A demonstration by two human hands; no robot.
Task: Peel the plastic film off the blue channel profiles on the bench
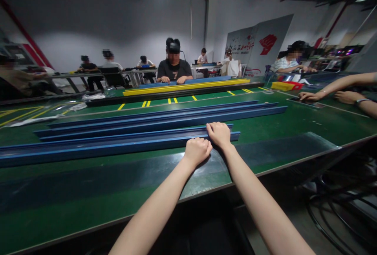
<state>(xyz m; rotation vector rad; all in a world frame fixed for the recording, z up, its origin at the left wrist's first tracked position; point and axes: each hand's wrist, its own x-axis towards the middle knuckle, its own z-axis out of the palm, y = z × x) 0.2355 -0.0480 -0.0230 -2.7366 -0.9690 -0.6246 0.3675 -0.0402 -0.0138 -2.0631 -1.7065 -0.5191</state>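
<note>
The green table [94, 208] is spreading out under my arms, its smooth surface catching a dull shine and its pale edge running along my side. A long strip of clear film [273, 145] is lying along that near side, glossy, flat and faintly wrinkled at its right end. Just beyond it, the near rail [118, 145] is stretching from the left edge of my view to my hands, a straight blue piece with raised lips along a trough-like middle. More blue rails [165, 121] are lying behind it, long and narrow, with thin ridged edges. Farther across, a black rail [176, 93] and a bright yellow rail [188, 87] are running side by side in front of a seated person [174, 68]. Toward the right, a yellow tray [280, 86] is sitting beside a red tray [294, 85], both shallow.

My right hand [219, 133] is resting over the near rail close to its right end, fingers bent; I cannot tell whether they are gripping it. My left hand [198, 150] is curling into a closed, rounded fist against the front of the rail, just beside my right, with nothing showing in it. Short yellow strips [194, 98] are marking the green beyond the rails.
</note>
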